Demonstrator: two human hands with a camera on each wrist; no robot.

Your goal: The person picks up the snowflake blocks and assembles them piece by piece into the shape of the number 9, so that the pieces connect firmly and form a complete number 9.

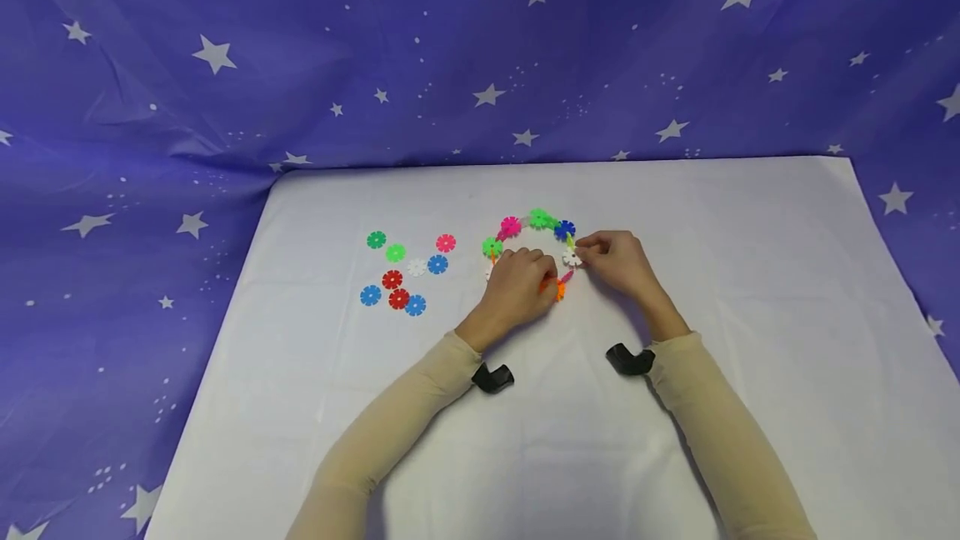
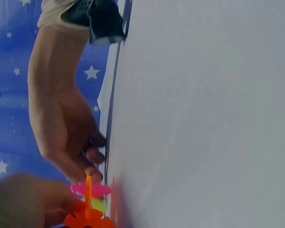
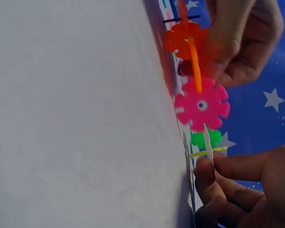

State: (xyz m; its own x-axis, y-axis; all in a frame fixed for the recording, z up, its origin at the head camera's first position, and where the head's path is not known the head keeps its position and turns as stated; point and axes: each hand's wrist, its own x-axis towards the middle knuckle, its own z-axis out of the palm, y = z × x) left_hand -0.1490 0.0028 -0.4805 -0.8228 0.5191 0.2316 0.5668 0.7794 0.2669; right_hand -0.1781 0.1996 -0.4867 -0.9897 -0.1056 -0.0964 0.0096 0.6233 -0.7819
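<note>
Notched plastic discs, slotted edge to edge, form a ring on the table, with a green disc [image 1: 538,218] and a dark blue disc [image 1: 565,230] on its far side. My left hand [image 1: 519,286] grips an orange disc [image 3: 180,42] at the ring's near side. Between thumb and index finger, my right hand [image 1: 617,261] pinches a white disc [image 1: 572,257] at the ring's right. A pink disc [image 3: 202,104], seen face-on in the right wrist view, links to the white one and to an orange one. The left hand hides part of the ring.
Left of the ring lie several loose discs, among them a red disc [image 1: 392,279], a blue disc [image 1: 371,296] and a pink disc [image 1: 446,242]. They rest on a white-covered table [image 1: 750,273]. A purple star-patterned curtain [image 1: 450,48] hangs behind.
</note>
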